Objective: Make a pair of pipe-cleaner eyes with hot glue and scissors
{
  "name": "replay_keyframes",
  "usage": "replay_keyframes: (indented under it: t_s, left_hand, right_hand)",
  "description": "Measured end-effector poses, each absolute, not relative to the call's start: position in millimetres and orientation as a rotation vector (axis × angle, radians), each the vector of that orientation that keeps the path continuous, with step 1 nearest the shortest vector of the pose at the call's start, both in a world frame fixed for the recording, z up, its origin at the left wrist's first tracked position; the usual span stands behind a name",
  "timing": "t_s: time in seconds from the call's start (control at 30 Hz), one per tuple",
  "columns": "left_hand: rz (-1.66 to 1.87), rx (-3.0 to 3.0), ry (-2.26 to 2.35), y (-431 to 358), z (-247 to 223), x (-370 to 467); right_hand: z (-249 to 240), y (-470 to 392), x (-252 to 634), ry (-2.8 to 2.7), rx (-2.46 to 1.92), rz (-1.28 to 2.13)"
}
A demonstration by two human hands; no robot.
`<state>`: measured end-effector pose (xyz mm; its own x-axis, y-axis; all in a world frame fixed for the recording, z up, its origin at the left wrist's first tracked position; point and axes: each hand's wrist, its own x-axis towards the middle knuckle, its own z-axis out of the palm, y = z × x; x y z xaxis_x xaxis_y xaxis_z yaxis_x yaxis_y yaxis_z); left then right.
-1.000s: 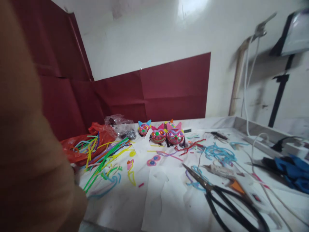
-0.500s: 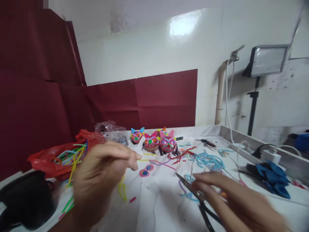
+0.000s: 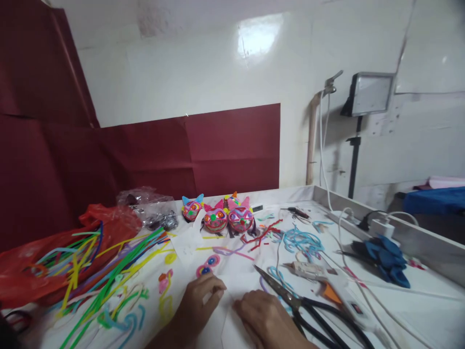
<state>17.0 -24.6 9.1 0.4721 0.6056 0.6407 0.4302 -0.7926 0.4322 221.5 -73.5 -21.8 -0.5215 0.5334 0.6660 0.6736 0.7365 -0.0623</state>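
Observation:
My left hand (image 3: 198,305) is low in the centre over white paper (image 3: 218,334), fingers curled together; what they may hold is hidden. Beside it, my right hand (image 3: 265,317) rests on the paper with its fingers bent and pressed together, its underside out of sight. Black-handled scissors (image 3: 296,303) lie just right of it, blades pointing up and left. A glue gun (image 3: 337,291) with an orange trigger lies beyond them. Pink rings with blue centres (image 3: 208,266) sit above my left hand.
Colourful decorated cat-face balls (image 3: 216,220) stand at the back. Pipe cleaners (image 3: 109,281) and a red plastic bag (image 3: 119,228) cover the left side. At right are blue coils (image 3: 303,242), a blue cloth (image 3: 385,259), white cables (image 3: 378,310) and the tray's raised edge (image 3: 392,232).
The scissors have left my right hand and lie on the table. Both hands have moved down and closer together. The view has shifted, bringing more pipe cleaners and the glue gun into sight.

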Motion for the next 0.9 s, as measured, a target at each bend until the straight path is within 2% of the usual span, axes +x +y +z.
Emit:
replay_keyframes:
  t_s: [0.13, 0.63, 0.9]
  left_hand:
    - [1.221, 2.517, 0.914, -20, 0, 12]
    - [1.136, 2.757, 0.814, -9, -12, 0]
    - [1.266, 2.706, 0.905, -6, -5, -2]
  right_hand:
    - [-23, -76, 213, -2.264, -0.882, -0.367]
    - [-3, -92, 218, -2.438, -1.076, -0.296]
    - [-10, -88, 216, -2.511, -1.082, -0.284]
